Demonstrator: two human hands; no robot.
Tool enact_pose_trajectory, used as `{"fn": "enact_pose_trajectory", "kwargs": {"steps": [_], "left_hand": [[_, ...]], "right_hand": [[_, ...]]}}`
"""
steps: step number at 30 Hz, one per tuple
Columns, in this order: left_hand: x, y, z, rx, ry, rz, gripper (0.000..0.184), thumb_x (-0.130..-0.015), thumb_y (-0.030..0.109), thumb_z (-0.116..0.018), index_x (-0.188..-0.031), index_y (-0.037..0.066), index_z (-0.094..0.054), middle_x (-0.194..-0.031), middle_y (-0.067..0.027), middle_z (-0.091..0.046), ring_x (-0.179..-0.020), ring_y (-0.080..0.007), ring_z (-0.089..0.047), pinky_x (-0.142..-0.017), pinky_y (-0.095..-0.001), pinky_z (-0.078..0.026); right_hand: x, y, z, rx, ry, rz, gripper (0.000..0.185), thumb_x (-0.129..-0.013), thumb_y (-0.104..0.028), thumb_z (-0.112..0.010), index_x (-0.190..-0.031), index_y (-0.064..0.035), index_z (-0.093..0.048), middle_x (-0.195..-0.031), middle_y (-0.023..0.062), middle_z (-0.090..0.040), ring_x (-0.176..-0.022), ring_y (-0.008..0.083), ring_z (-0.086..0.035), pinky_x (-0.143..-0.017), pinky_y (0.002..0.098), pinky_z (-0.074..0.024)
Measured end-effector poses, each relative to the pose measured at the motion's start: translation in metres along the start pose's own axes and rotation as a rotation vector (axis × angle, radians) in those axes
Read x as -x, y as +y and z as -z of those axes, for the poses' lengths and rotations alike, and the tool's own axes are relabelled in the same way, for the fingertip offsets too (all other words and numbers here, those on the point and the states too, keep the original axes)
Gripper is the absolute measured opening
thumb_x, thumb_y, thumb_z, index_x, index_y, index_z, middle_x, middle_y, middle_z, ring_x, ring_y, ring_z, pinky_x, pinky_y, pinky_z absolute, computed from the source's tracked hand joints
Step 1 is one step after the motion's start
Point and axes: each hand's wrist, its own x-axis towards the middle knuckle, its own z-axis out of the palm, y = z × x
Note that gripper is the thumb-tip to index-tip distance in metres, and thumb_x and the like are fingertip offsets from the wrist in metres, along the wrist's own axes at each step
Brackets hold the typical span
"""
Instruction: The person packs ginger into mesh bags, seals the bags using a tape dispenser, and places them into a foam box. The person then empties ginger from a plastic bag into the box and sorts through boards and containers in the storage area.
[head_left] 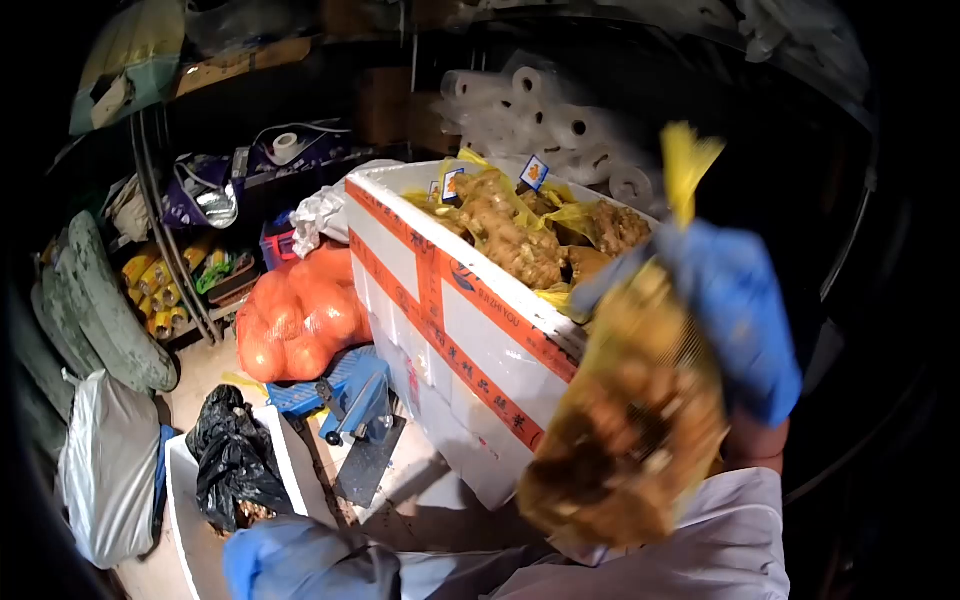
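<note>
My right hand (735, 310), in a blue glove, is closed round the gathered neck of a yellow mesh bag of ginger (640, 410). The bag hangs in front of the right end of a tall white foam box (450, 390) with orange printed tape. Its yellow tied top (688, 170) sticks up above the glove. More ginger in yellow mesh (505, 230) fills the top of the box. My left hand (290, 560), also gloved in blue, is low at the bottom edge, near a smaller foam box (185, 500); its fingers cannot be made out.
A red net bag of round produce (300, 315) sits left of the tall box, beside a blue platform with a metal arm (355, 395). A black plastic bag (238, 450) lies in the small box. Winter melons (110, 300) lean at left; plastic rolls (550, 115) are stacked behind.
</note>
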Motion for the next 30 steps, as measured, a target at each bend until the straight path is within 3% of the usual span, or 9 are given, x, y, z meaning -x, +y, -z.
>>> {"fn": "enact_pose_trajectory", "kwargs": {"steps": [5,7,10,13,15,17,20,22,30], "left_hand": [[0.008,0.008,0.008,-0.144,0.087,-0.065,0.016,-0.077,0.010,-0.049,-0.087,-0.002,-0.052,-0.070,-0.0105,-0.054,-0.064,-0.0238,-0.051,-0.062,-0.0301,-0.039],[0.010,0.009,0.011,-0.205,0.117,-0.082,0.016,-0.077,0.009,-0.049,-0.087,-0.002,-0.052,-0.072,-0.0103,-0.054,-0.066,-0.0239,-0.052,-0.063,-0.0299,-0.039],[0.017,0.007,0.019,-0.311,0.192,-0.096,0.015,-0.077,0.007,-0.048,-0.088,-0.002,-0.052,-0.074,-0.0101,-0.055,-0.069,-0.0239,-0.052,-0.066,-0.0296,-0.040],[0.034,-0.003,0.025,-0.415,0.305,-0.056,0.015,-0.077,0.006,-0.048,-0.090,-0.002,-0.053,-0.076,-0.0099,-0.055,-0.071,-0.0240,-0.053,-0.068,-0.0293,-0.040],[0.054,-0.021,0.024,-0.456,0.388,0.029,0.016,-0.077,0.005,-0.048,-0.090,-0.002,-0.053,-0.078,-0.0097,-0.055,-0.073,-0.0240,-0.053,-0.070,-0.0291,-0.041],[0.083,-0.058,0.018,-0.403,0.427,0.179,0.016,-0.077,0.004,-0.047,-0.091,-0.002,-0.053,-0.080,-0.0096,-0.056,-0.075,-0.0241,-0.053,-0.071,-0.0289,-0.041],[0.166,-0.152,-0.006,-0.248,0.453,0.367,0.034,-0.075,-0.009,-0.040,-0.106,0.004,-0.048,-0.088,-0.0157,-0.057,-0.075,-0.0297,-0.054,-0.069,-0.0323,-0.044],[0.235,-0.201,-0.027,-0.125,0.473,0.691,0.022,-0.079,-0.008,-0.039,-0.092,0.003,-0.051,-0.080,-0.0123,-0.056,-0.071,-0.0234,-0.055,-0.068,-0.0289,-0.043],[0.394,-0.327,-0.053,0.184,0.325,0.994,0.016,-0.073,-0.008,-0.041,-0.079,0.000,-0.054,-0.077,-0.0120,-0.058,-0.073,-0.0212,-0.057,-0.069,-0.0269,-0.044]], "right_hand": [[-0.075,0.006,0.082,0.318,0.304,0.341,0.037,-0.086,-0.035,-0.046,-0.089,0.0009,-0.056,-0.078,0.0022,-0.057,-0.067,0.0057,-0.052,-0.065,0.0196,-0.0435],[-0.107,0.010,0.087,0.301,0.454,0.229,0.037,-0.087,-0.035,-0.044,-0.089,-0.0003,-0.057,-0.078,-0.0018,-0.055,-0.071,0.0043,-0.049,-0.067,0.0183,-0.0414],[-0.166,0.036,0.107,0.501,0.395,0.419,0.038,-0.088,-0.037,-0.042,-0.088,-0.0022,-0.058,-0.075,-0.0040,-0.052,-0.071,0.0032,-0.042,-0.068,0.0203,-0.0374],[-0.252,0.075,0.127,0.680,0.546,0.441,0.045,-0.088,-0.039,-0.041,-0.085,0.0034,-0.055,-0.076,0.0003,-0.053,-0.070,0.0110,-0.042,-0.067,0.0272,-0.0375],[-0.287,0.086,0.108,0.617,0.699,0.150,0.045,-0.086,-0.038,-0.042,-0.088,0.0053,-0.055,-0.077,0.0052,-0.056,-0.072,0.0143,-0.046,-0.069,0.0287,-0.0387],[-0.341,0.136,0.104,0.425,0.762,0.092,0.041,-0.083,-0.034,-0.036,-0.087,0.0015,-0.057,-0.081,0.0209,-0.059,-0.079,0.0338,-0.055,-0.069,0.0387,-0.0431],[-0.354,0.199,0.072,-0.053,0.378,-0.114,0.027,-0.082,-0.025,-0.039,-0.095,-0.0063,-0.054,-0.079,0.0112,-0.058,-0.074,0.0215,-0.057,-0.055,0.0327,-0.0462],[-0.365,0.259,0.051,-0.300,0.518,-0.190,0.025,-0.083,-0.023,-0.040,-0.093,-0.0055,-0.055,-0.078,0.0096,-0.056,-0.068,0.0197,-0.054,-0.053,0.0317,-0.0440],[-0.295,0.276,-0.094,0.311,0.188,-0.375,0.025,-0.084,-0.023,-0.042,-0.090,-0.0045,-0.056,-0.074,0.0083,-0.057,-0.062,0.0174,-0.052,-0.051,0.0301,-0.0420]]}}
